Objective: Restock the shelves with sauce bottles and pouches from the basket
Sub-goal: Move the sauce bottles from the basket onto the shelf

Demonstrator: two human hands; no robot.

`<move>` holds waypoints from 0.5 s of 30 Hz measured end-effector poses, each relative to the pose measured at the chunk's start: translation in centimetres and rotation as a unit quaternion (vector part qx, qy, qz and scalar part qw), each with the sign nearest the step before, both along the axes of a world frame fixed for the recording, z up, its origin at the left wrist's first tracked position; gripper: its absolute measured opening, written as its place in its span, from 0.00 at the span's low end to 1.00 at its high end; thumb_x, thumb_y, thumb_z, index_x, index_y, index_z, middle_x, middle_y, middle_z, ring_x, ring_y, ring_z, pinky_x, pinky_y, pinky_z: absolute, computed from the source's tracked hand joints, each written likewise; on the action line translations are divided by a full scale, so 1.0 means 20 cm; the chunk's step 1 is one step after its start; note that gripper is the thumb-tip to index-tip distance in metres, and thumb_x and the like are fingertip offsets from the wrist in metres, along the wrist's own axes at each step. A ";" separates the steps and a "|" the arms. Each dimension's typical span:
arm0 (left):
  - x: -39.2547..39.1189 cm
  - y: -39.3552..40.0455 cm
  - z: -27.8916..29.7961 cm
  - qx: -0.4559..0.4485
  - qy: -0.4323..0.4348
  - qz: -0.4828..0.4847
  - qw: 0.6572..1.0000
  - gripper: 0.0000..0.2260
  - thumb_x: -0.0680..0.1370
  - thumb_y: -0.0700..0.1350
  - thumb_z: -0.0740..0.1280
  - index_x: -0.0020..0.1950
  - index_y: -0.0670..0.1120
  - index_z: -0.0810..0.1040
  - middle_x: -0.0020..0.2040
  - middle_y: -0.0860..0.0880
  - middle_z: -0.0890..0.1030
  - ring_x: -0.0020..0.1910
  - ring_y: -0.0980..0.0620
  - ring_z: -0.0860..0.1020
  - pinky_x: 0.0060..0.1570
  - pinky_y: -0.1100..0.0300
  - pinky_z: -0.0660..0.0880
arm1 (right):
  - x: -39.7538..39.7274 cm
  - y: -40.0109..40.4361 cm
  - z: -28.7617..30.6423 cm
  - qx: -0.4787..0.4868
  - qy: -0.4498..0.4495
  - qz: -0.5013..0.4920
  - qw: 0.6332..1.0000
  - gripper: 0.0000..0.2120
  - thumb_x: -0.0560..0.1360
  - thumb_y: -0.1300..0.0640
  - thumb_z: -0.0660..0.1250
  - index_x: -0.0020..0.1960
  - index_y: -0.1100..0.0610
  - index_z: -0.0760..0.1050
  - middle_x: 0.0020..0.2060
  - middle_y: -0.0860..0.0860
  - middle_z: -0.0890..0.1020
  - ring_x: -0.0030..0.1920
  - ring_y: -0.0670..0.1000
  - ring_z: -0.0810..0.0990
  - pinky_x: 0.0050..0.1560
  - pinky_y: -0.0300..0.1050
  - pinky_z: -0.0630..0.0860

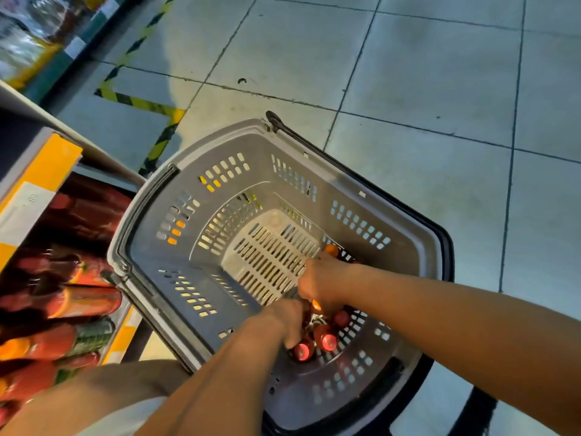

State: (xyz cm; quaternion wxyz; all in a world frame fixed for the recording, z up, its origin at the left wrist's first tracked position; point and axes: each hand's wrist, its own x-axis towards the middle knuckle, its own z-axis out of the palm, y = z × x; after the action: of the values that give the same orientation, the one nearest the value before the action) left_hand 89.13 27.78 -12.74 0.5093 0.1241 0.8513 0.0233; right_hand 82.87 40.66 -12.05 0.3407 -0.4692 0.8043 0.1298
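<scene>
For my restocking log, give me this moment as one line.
phase: picking from basket | left hand: on sauce bottles | right hand: on bottles, grip unclear | shelf: stocked bottles

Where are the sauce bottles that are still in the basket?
In the head view, the sauce bottles sit bunched at the near right of the grey basket, under the left hand and right hand; the rest shows only bare floor.

Basket (220, 146) open on top; far and left parts of its slotted floor bare, free entry from above. Near-right corner crowded: red-capped bottles (317, 338) packed together, both hands among them. Left rim sits just beside the shelf (41, 171), its lying bottles (85, 302) filling it. Tiled floor (424, 89) open beyond far rim.
</scene>
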 end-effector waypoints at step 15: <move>-0.08 -0.07 0.03 0.005 0.000 0.043 0.999 0.20 0.74 0.41 0.75 0.64 0.43 0.74 0.57 0.40 0.81 0.53 0.42 0.82 0.47 0.56 0.77 | -0.03 0.04 -0.05 -0.085 -0.039 -0.138 0.986 0.11 0.73 0.47 0.66 0.52 0.49 0.81 0.47 0.51 0.82 0.53 0.56 0.79 0.66 0.55 0.71</move>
State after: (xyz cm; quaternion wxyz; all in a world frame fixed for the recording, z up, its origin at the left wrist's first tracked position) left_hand 87.62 26.43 -12.14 0.5070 0.0906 0.8557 0.0496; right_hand 82.25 41.42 -13.03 0.3453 -0.3852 0.8558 -0.0056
